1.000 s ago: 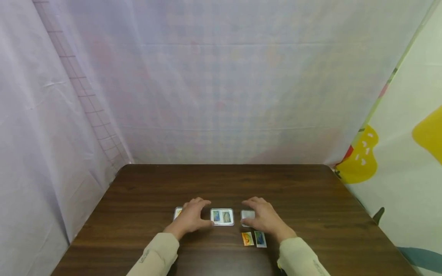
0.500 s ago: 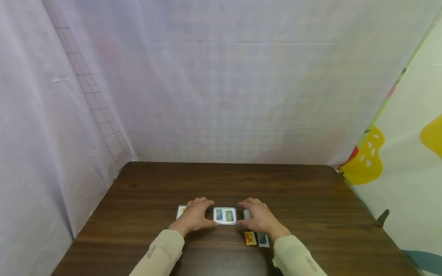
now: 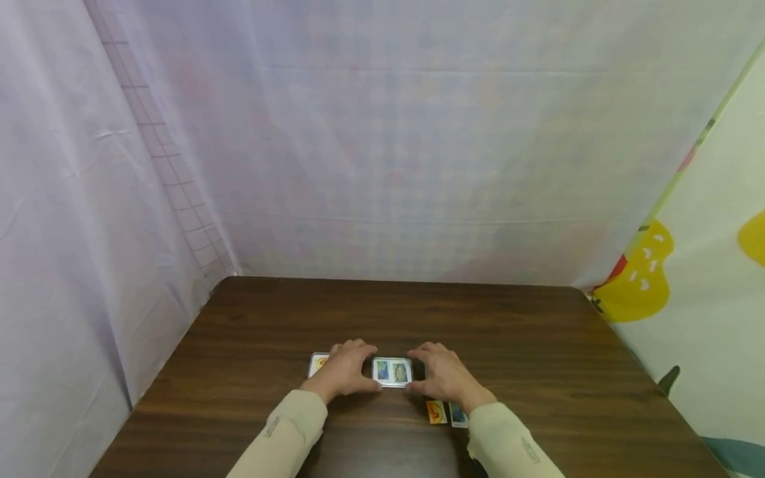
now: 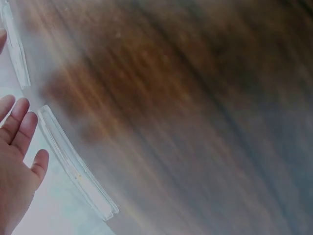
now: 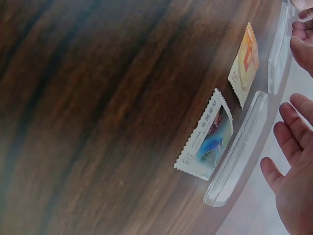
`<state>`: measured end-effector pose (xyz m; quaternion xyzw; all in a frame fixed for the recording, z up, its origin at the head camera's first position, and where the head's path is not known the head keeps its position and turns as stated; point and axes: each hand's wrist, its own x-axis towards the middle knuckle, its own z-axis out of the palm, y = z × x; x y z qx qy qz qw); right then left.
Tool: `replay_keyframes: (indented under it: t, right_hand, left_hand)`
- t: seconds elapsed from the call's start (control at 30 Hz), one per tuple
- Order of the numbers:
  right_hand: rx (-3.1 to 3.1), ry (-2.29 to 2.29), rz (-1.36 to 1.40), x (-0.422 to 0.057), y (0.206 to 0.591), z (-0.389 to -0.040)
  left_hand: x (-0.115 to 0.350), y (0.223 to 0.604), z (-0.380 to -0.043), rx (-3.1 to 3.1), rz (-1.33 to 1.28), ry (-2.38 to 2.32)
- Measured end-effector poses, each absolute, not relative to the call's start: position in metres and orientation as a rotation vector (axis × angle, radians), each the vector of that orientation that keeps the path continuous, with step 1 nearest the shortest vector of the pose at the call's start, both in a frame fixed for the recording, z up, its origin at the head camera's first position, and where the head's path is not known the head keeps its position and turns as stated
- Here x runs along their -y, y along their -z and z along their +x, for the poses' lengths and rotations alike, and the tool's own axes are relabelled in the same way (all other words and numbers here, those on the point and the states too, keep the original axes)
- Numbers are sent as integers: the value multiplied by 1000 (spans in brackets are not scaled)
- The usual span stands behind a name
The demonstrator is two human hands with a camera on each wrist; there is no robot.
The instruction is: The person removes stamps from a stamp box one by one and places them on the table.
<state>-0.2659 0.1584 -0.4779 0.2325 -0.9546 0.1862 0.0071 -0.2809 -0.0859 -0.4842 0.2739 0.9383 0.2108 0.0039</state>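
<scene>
A clear case with two stamps lies between my hands in the head view. My left hand is at its left end, fingers apart and lightly bent, thumb tip by the near corner. At the other end my right hand has a similar form. I cannot tell whether either hand touches the case. Left of it, a second clear case is partly covered by the left hand. Under the right hand is another clear case, with an orange stamp and a blue stamp lying beside it.
All of it lies on a dark wooden table. A pale curtain hangs behind the far edge, with a patterned cloth on the right and white cloth on the left.
My right hand has moved left toward the middle case, covering the right case in the head view. The left hand stays near the middle case's left end. The head view has shifted slightly.
</scene>
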Motion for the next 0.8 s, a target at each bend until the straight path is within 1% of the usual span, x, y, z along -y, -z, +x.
replay_keyframes:
  t: [0.57,0.8]
  right_hand:
    - [3104,-541,647,-154,477,-268]
    - [3048,-532,764,-156,478,-270]
  left_hand:
    - [80,486,-279,-2935,838,-572]
    - [75,486,-279,-2931,848,-547]
